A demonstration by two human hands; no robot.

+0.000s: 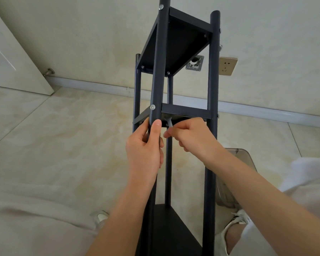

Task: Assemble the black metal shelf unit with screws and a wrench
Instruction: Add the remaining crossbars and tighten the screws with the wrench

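Black shelf unit (175,43), laid lengthwise on the floor (63,145) between the legs. Near post (156,89) is gripped by the left hand (144,150). Grey wrench (169,123) is pinched by the right hand (192,135) just under the middle shelf (185,111)

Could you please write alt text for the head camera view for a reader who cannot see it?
A person's left hand grips a post of a black metal shelf unit while the right hand works a small grey wrench under the middle shelf. Beige tiled floor and a wall socket lie behind.
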